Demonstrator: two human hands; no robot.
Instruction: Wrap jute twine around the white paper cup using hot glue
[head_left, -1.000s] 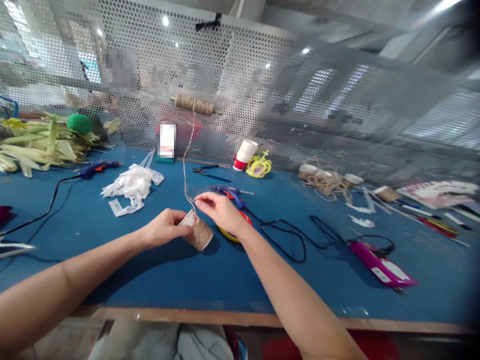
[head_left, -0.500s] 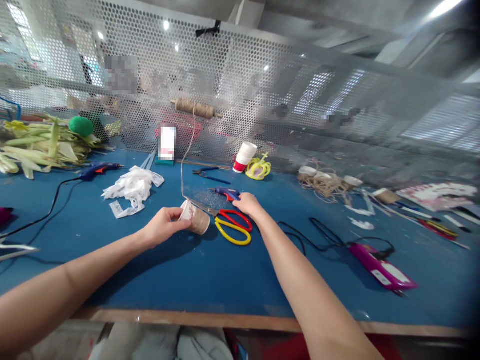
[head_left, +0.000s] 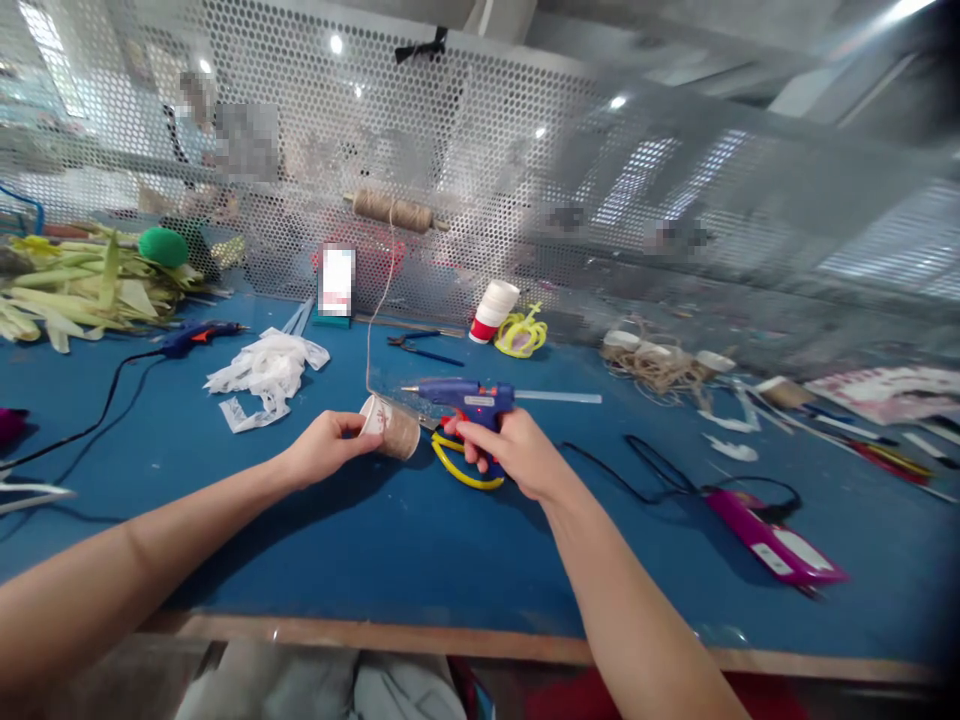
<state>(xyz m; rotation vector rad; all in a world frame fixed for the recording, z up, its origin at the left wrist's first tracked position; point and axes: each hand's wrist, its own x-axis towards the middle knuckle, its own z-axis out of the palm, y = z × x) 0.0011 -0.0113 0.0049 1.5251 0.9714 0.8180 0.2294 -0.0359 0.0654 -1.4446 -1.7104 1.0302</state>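
My left hand (head_left: 330, 445) is closed on the rim end of a paper cup (head_left: 396, 430), tilted on its side and wound with brown twine over much of its outside. From the cup the twine (head_left: 368, 350) runs up to a spool (head_left: 394, 211) on a stick at the mesh panel. My right hand (head_left: 517, 450) grips the handle of a blue hot glue gun (head_left: 465, 393), its nozzle pointing left above the cup and a clear glue stick (head_left: 559, 397) jutting from its back. Behind it lie scissors (head_left: 469, 475) with red and yellow handles, partly hidden.
Crumpled white strips (head_left: 270, 370), a second glue gun (head_left: 199, 338) and corn husks (head_left: 75, 285) lie left. Pliers (head_left: 424, 349), stacked cups (head_left: 495, 308) and a yellow crown-shaped piece (head_left: 521, 333) are at the back. A purple power strip (head_left: 776, 540) and its cord lie right.
My right hand has lifted the glue gun off the table and brought it nearer, up beside the cup, now over the scissors. My left hand and the cup have hardly moved.
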